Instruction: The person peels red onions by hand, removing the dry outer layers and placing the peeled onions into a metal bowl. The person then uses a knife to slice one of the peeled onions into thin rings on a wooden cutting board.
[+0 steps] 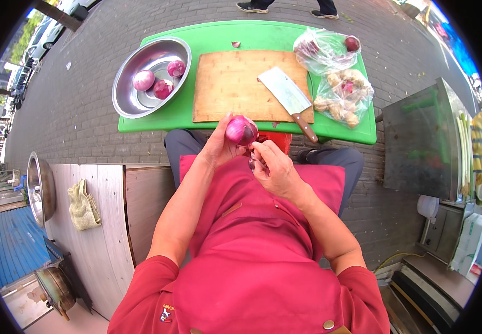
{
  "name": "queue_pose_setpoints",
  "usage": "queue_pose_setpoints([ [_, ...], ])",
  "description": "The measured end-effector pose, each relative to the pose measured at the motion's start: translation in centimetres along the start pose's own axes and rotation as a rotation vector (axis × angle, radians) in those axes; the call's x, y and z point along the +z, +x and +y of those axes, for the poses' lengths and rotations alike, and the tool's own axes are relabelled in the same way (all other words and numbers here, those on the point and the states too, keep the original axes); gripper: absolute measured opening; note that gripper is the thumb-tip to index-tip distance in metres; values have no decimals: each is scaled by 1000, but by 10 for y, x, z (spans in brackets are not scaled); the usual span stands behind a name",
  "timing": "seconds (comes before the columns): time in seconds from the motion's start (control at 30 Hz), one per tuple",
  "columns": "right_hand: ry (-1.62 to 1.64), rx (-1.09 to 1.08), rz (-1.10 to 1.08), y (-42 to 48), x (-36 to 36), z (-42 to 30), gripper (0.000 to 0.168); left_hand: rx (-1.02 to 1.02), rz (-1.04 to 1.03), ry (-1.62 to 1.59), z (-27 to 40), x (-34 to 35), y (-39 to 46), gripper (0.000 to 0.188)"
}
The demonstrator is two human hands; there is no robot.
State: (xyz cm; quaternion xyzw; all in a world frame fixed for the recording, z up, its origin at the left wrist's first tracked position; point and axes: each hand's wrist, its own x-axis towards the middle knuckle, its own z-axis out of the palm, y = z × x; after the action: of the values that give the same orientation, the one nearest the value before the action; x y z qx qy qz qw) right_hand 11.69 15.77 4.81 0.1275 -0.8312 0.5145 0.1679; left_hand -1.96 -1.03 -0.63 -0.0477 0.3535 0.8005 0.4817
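Observation:
My left hand (220,146) holds a red onion (239,129) over my lap, just in front of the green table's near edge. My right hand (275,167) pinches a strip of dark papery onion skin (252,160) at the onion's lower side. Beyond them lies a wooden cutting board (241,85), with a cleaver (284,92) resting across its right part, its brown handle past the near edge. A steel bowl (117,89) at the table's left holds three peeled red onions (144,80). Part of a red bag or container (280,141) shows below the hands.
On the green table's (163,125) right stand a plastic bag with red onions (326,54) and one with ginger-like roots (345,98). A metal cabinet (416,142) is at right. A wooden counter (109,200) at left bears a cloth (83,206). A person's shoes (252,7) show beyond.

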Motion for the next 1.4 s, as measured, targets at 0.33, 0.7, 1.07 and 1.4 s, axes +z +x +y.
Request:
queue_pose_setpoints([
  [0.33, 66, 144, 120, 18, 4, 17, 49, 43, 59, 256, 1, 21, -5, 64],
  [0.7, -87, -34, 155, 23, 1, 23, 55, 26, 72, 339, 11, 27, -3, 60],
  [1.07, -93, 19, 199, 11, 12, 36, 46, 58, 72, 218, 8, 36, 4, 61],
  [1.4, -61, -48, 263, 30, -4, 19, 39, 8, 121, 301, 15, 45, 1, 62],
])
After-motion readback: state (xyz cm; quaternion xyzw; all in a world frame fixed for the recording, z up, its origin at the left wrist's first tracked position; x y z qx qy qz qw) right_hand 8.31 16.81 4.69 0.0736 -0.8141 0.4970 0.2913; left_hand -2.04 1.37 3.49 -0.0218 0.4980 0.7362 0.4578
